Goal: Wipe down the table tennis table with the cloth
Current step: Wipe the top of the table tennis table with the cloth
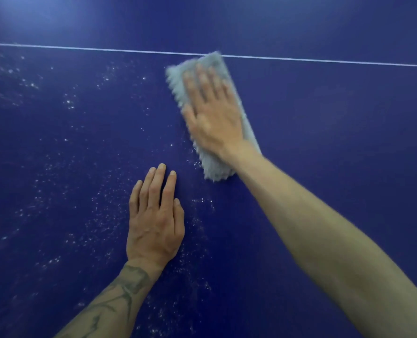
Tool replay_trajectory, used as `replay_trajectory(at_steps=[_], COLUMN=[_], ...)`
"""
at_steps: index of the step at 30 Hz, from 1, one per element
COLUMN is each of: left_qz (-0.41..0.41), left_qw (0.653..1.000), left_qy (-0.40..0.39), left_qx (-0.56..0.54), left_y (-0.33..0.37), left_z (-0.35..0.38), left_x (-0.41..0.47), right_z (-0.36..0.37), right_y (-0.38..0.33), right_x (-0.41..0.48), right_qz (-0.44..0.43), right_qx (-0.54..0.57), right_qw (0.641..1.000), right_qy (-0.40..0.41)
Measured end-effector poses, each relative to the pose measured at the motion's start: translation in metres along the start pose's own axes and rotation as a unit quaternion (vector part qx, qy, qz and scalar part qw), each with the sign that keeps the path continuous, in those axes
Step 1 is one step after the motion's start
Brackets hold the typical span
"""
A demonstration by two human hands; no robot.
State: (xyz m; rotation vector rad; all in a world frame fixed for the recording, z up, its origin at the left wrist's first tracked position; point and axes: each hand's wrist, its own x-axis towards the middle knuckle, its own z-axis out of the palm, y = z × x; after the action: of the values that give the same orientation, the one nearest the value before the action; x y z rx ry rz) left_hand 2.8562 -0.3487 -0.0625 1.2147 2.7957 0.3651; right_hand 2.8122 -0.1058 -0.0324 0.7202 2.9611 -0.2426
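The dark blue table tennis table fills the whole view. A folded pale grey-blue cloth lies on it just below the white line. My right hand presses flat on the cloth with straight, spread fingers; hand and cloth are motion-blurred. My left hand rests flat on the table below and left of the cloth, fingers straight and together, holding nothing. White specks of dust cover the table left of the cloth and around my left hand. The surface right of the cloth looks free of specks.
The white line runs across the table from left to right near the top. Beyond it the blue surface continues, with a light glare at the top left. No table edge is in view.
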Motion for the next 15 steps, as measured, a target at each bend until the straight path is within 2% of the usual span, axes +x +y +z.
replay_trajectory(at_steps=[2, 3, 7, 9, 11, 15], left_qz=[0.000, 0.000, 0.002, 0.004, 0.004, 0.008], left_qw=[1.000, 1.000, 1.000, 1.000, 1.000, 1.000], left_qy=[-0.001, -0.001, -0.001, 0.002, 0.004, 0.009], left_qx=[0.001, 0.001, 0.003, 0.007, 0.008, 0.006], left_y=[-0.001, -0.001, 0.000, 0.000, 0.000, 0.000], left_z=[0.000, 0.001, 0.002, 0.002, 0.002, 0.000], left_x=[0.000, 0.000, 0.000, 0.000, 0.000, 0.001], right_z=[0.006, 0.006, -0.004, -0.007, -0.004, 0.012], right_y=[-0.002, 0.006, 0.039, 0.032, 0.008, -0.025], right_x=[-0.026, -0.030, 0.006, 0.027, 0.027, -0.042], right_qz=[-0.056, -0.052, 0.092, 0.122, 0.086, -0.100], right_qx=[-0.001, 0.000, 0.005, 0.030, 0.022, -0.005], right_qw=[0.998, 0.999, 0.996, 0.992, 0.996, 0.995], right_qy=[-0.010, -0.011, 0.016, 0.027, 0.016, -0.013])
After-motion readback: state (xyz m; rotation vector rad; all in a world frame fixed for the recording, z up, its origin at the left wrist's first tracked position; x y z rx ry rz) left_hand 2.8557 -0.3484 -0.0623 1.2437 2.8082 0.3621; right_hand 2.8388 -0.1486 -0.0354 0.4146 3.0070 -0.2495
